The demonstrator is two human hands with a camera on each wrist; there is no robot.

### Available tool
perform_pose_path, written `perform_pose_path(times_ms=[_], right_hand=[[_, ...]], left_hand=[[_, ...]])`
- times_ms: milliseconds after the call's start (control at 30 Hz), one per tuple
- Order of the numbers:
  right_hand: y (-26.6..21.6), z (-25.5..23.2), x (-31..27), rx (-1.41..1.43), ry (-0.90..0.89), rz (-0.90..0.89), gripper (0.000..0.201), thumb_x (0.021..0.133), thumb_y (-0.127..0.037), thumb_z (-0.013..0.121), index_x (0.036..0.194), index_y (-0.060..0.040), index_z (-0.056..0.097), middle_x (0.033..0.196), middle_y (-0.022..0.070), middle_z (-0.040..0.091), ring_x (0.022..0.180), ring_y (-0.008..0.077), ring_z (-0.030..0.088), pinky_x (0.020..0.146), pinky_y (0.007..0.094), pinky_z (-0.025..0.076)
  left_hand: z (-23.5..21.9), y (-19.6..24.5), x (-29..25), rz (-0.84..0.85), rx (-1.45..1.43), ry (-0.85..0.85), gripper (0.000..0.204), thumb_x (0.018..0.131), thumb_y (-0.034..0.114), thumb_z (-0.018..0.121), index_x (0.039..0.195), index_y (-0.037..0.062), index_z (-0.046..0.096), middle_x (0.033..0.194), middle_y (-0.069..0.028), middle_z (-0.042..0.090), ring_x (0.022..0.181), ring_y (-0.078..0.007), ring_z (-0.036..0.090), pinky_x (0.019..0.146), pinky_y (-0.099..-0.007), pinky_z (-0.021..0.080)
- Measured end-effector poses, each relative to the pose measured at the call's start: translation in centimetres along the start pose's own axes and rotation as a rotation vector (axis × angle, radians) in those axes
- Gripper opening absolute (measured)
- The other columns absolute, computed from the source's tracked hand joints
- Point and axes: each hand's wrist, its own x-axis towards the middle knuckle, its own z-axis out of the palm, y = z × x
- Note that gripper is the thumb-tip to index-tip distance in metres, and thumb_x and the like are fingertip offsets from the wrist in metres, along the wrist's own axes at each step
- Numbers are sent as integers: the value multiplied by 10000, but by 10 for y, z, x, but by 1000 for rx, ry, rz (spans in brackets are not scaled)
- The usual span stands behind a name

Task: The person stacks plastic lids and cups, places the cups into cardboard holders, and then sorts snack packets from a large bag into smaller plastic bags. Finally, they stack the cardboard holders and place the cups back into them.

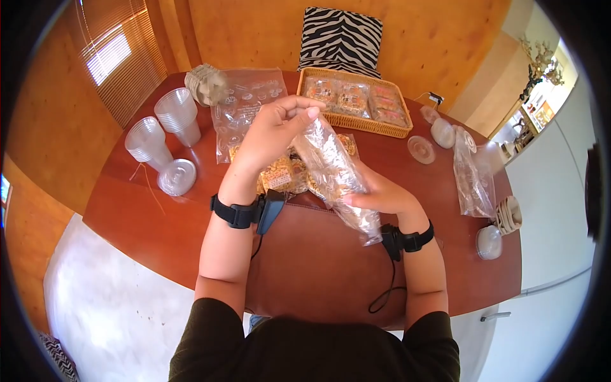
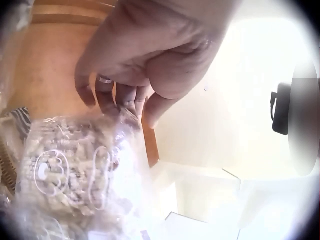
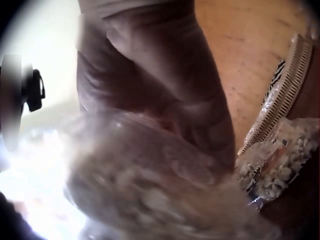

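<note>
A clear printed plastic packet [image 1: 331,167] is raised slantwise over the near part of the table. Pale, lumpy snack pieces show through its film [image 2: 75,172] in the left wrist view. My left hand [image 1: 277,130] pinches the upper end of the packet between thumb and fingers. Lower down, my right hand [image 1: 384,192] grips the side, its thumb across the front and its fingers mostly hidden behind the film. Beneath the hands lie several snack packets [image 1: 275,177] with yellowish pieces inside, partly covered by the held one.
A wicker tray [image 1: 400,132] of wrapped snacks stands at the back. Stacked clear cups [image 1: 146,141] and lids [image 1: 177,177] are at the left, beside a flat plastic bag [image 1: 249,86]. To the right are another bag [image 1: 474,181], a loose lid [image 1: 421,149] and a round container [image 1: 489,243].
</note>
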Motion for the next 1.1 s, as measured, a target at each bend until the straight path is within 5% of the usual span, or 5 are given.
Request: perform_pose_path(times_ms=[167,467,600,833,1100], right_hand=[[-6,6,-5,659,-22,137,783,825,-223,602,1460,-3,199,1357,133,441,1210,183,469,1009,310,376],[27,-10,4,792,119,329,509,946,-294,514,1334,21,416,1221,134,559,1060,168,581,864,313,497],[37,-21,2,605,34,190,700,901,-381,593,1391,28,304,1288,124,498,1171,173,501,964,314,424],[12,-37,-11,346,-52,7,925,711,-138,777,1455,-75,230,1397,133,353,1284,217,376,1026,366,374],[5,-36,-7,-305,104,-222,312,816,-58,649,1121,-88,586,1350,84,438,1218,189,432,907,318,440]], left_hand=[[-14,1,-2,39,-119,-216,415,898,120,619,1281,39,480,955,1,614,944,-86,561,833,-248,454],[-12,-37,12,-21,-9,-13,304,848,42,639,1148,36,594,809,25,600,719,-56,491,649,-212,432],[-21,-39,12,-119,5,-2,396,865,41,632,1247,60,530,879,10,622,730,-48,514,652,-182,430],[-36,-55,15,-161,-64,202,419,855,31,639,1254,40,513,912,-81,655,775,-94,579,653,-218,468],[-57,-74,17,-290,-171,252,402,883,42,608,1265,55,484,955,-79,642,837,-111,629,682,-214,520]])
